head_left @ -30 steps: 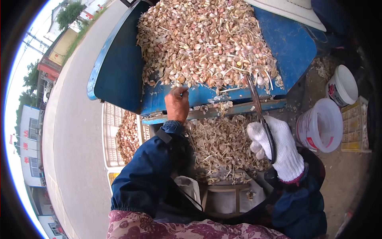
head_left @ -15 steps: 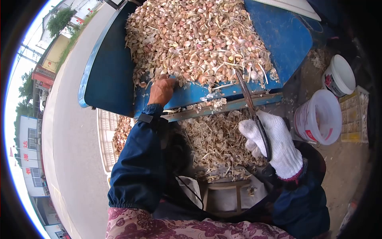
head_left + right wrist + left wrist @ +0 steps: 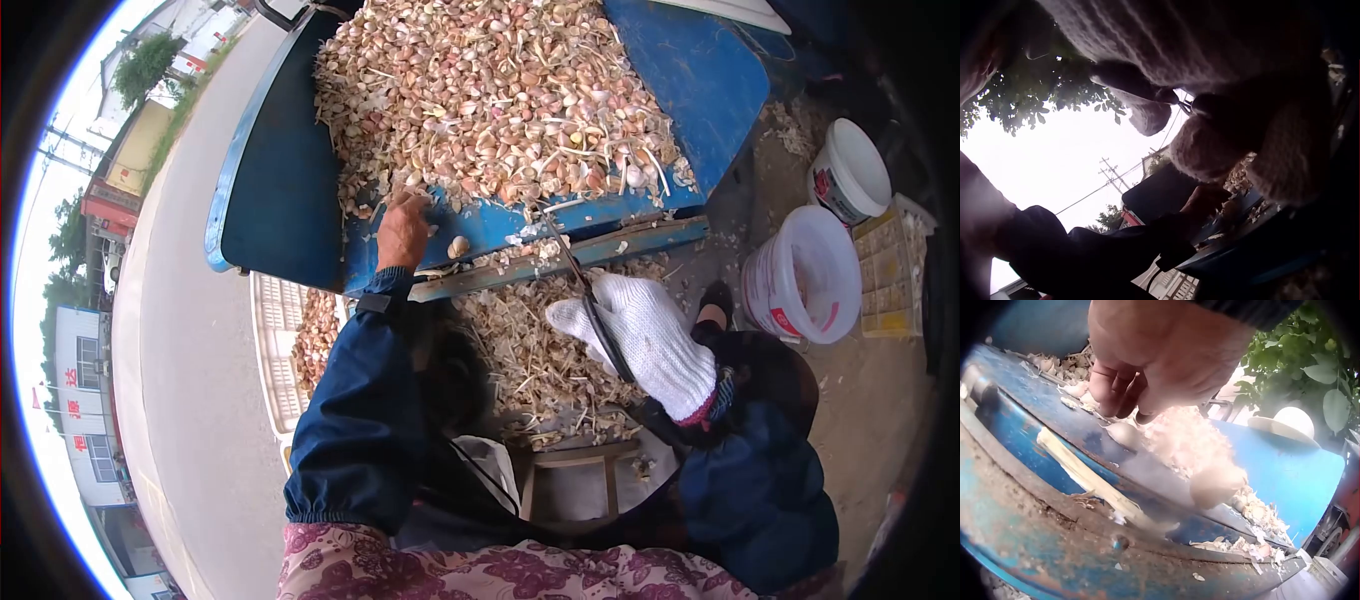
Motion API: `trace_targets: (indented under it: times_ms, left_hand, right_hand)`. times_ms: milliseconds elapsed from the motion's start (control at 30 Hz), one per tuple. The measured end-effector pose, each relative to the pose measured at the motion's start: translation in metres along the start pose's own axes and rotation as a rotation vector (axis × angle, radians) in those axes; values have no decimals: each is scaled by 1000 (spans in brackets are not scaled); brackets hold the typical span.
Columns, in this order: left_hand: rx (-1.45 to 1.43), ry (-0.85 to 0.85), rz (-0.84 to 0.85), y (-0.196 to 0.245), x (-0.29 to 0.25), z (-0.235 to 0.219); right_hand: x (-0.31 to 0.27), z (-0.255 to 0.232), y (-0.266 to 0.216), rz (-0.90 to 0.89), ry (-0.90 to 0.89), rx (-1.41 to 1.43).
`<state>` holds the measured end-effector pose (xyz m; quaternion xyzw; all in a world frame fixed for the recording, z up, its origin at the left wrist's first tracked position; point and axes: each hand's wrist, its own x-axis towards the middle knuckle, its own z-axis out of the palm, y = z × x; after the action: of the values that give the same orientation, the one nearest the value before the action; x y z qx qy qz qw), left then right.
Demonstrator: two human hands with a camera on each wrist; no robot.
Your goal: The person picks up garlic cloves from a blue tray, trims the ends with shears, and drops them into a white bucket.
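Observation:
A big heap of garlic bulbs [image 3: 500, 100] fills a blue cart bed [image 3: 280, 180]. My bare left hand [image 3: 403, 232] reaches to the heap's near edge, fingers curled [image 3: 1116, 394] over loose bulbs, with nothing seen in them. One bulb [image 3: 458, 245] lies on the blue ledge just right of that hand; in the left wrist view a blurred bulb [image 3: 1216, 484] shows below the fingers. My right hand [image 3: 645, 340], in a white knit glove [image 3: 1210, 144], grips dark scissors [image 3: 580, 280] whose blades point up at the cart's edge.
Cut stalks and skins [image 3: 530, 350] are piled below the cart. A white crate of garlic [image 3: 300, 340] sits at the left by the road [image 3: 190, 350]. Two white buckets [image 3: 805, 275] [image 3: 850, 170] and a yellow crate [image 3: 890, 270] stand at the right. A wooden stool [image 3: 570, 480] is in front of me.
My left hand rose from the blue ledge to the heap's edge, and a bulb now lies on the ledge. The gloved hand with the scissors moved left and up toward the cart.

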<state>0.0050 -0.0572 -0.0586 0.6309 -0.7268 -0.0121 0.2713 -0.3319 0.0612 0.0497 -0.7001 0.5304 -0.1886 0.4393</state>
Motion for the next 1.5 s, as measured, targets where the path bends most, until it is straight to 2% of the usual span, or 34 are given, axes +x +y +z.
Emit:
trace_targets:
  times_ms: [33, 67, 133, 200, 267, 300, 333, 400, 433, 500, 533, 667, 733, 800, 833, 867, 933, 967, 1067, 1133, 1233, 1300, 1333, 1400, 1500]
  left_hand:
    - [-11, 76, 68, -1, 2, 1]
    - [-11, 65, 65, 4, 1, -5]
    - [26, 45, -99, 20, 6, -20]
    - [-69, 4, -125, 39, 1, -34]
    - [-195, -328, -168, 59, -18, -42]
    - [-225, -382, -131, 69, -28, -42]
    - [-229, -386, -133, 72, -35, -37]
    - [-137, -351, -4, 77, -42, -28]
    - [-126, -394, 0, 80, -41, -26]
    - [-97, -366, 55, 79, -43, -15]
    - [-65, -337, 107, 81, -43, -11]
    - [-146, -258, 83, 77, -40, -13]
    - [-831, -373, -515, 81, -33, -27]
    - [-933, -424, -535, 93, -36, -45]
    - [-1155, -460, -592, 98, -38, -49]
    - [-1381, -495, -646, 103, -40, -52]
    - [-1412, -533, -650, 110, -44, -59]
    - [-1430, -550, -612, 112, -47, -61]
    - [-1403, -596, -577, 124, -48, -69]
    - [-1362, -619, -581, 133, -48, -73]
    - [-1310, -662, -459, 144, -52, -75]
    - [-1313, -656, -468, 151, -53, -79]
    - [-1313, -650, -475, 154, -53, -80]
    - [-1304, -643, -483, 159, -53, -81]
    - [-1297, -674, -480, 156, -54, -80]
  right_hand:
    - [1, 2, 3, 37, -5, 68]
    - [2, 2, 4, 45, -11, 74]
    - [1, -2, 8, 45, 24, 62]
    - [1, 0, 17, 35, 60, 165]
    - [-2, -8, 12, 85, 61, 122]
    - [-3, -11, 8, 72, 55, 94]
    - [-4, -12, 9, 78, 53, 93]
    - [-5, -13, 10, 51, 61, 10]
    - [-5, -9, 13, 53, 63, 12]
    - [-4, -2, 25, -120, 210, 22]
    - [-5, -5, 24, -117, 216, 21]
    - [-9, -14, 12, -111, 195, -11]
    - [-11, -13, 14, -110, 183, -19]
    - [-11, -10, 14, -178, 94, -37]
    - [-15, -12, 7, -173, 108, -203]
    - [-16, -10, 6, -173, 110, -203]
    - [-16, -5, 6, -158, 30, -207]
    - [-16, -4, 4, -91, -14, -296]
    - [-18, 5, 7, -135, 6, -407]
    - [-17, 5, 4, -94, -44, -387]
    - [-17, 8, 6, -134, -35, -416]
    - [-16, 12, 12, -304, 86, -470]
    - [-16, 11, 9, -302, 81, -470]
    - [-15, 5, 3, -190, -30, -468]
    - [-16, 8, 5, -198, -17, -444]
